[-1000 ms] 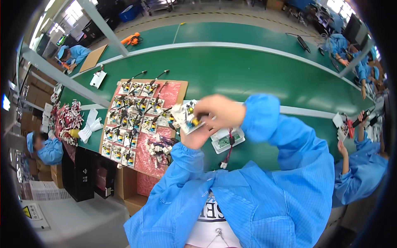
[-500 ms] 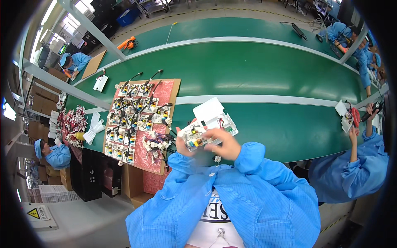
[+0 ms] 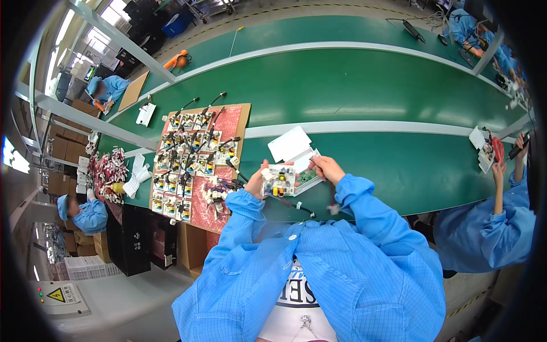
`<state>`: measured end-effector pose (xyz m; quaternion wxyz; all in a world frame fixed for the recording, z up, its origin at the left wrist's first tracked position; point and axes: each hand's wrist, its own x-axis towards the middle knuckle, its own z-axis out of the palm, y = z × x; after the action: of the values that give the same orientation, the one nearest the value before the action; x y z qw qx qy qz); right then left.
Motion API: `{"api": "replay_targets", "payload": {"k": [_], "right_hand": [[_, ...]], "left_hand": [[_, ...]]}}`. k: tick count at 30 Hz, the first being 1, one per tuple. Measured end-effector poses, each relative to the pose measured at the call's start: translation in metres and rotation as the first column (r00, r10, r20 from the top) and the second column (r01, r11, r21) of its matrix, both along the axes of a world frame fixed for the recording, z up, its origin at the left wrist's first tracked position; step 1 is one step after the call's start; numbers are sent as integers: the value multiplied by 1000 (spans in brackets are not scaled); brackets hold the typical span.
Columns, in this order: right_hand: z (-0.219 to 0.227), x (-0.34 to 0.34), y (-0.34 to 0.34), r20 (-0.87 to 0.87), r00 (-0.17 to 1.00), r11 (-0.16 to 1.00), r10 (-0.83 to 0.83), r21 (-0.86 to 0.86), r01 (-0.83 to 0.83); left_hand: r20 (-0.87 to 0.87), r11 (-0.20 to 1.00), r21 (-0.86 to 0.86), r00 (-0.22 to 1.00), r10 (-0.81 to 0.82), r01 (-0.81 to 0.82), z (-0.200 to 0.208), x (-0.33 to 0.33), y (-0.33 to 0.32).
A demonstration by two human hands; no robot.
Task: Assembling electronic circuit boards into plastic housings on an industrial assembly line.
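My left hand grips a white-based circuit board by its left edge; yellow, black and white parts stand on it. A short black cable with a plug hangs below the board. Just right of it, my right hand is closed in a pinch on a wire lead, whose blurred end dangles under the fingers. Behind both hands lies an opened white plastic case, its lid flat. A green board shows inside the case's near half, which the held board and my right hand partly cover.
Left of me, a cardboard sheet with pink bubble wrap carries rows of similar boards with black cables. Beyond it are a heap of red-and-white wire bundles and white gloves. A co-worker sits at the right, handling another case.
My right hand has left the board and moved right, now pinching the wire lead. The board has turned and come slightly right, and its black cable now hangs in view.
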<state>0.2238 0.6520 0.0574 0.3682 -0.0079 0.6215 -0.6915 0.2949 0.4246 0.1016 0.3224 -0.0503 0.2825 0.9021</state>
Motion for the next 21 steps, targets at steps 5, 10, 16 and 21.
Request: {"api": "replay_targets", "payload": {"k": [5,10,16,21], "right_hand": [[-18,14,1,-440,895,984,78,180,3],[-5,32,-7,-442,894,961,66,270,62],[-1,38,-12,-486,871,920,74,371,129],[4,37,-12,-467,876,910,119,404,92]], "left_hand": [[66,999,-45,998,21,-19,-22,-7,11],[100,1000,10,995,18,-19,-30,-4,17],[144,991,-135,989,32,-13,-29,-3,18],[148,982,-187,987,67,-38,-28,-1,21]]}}
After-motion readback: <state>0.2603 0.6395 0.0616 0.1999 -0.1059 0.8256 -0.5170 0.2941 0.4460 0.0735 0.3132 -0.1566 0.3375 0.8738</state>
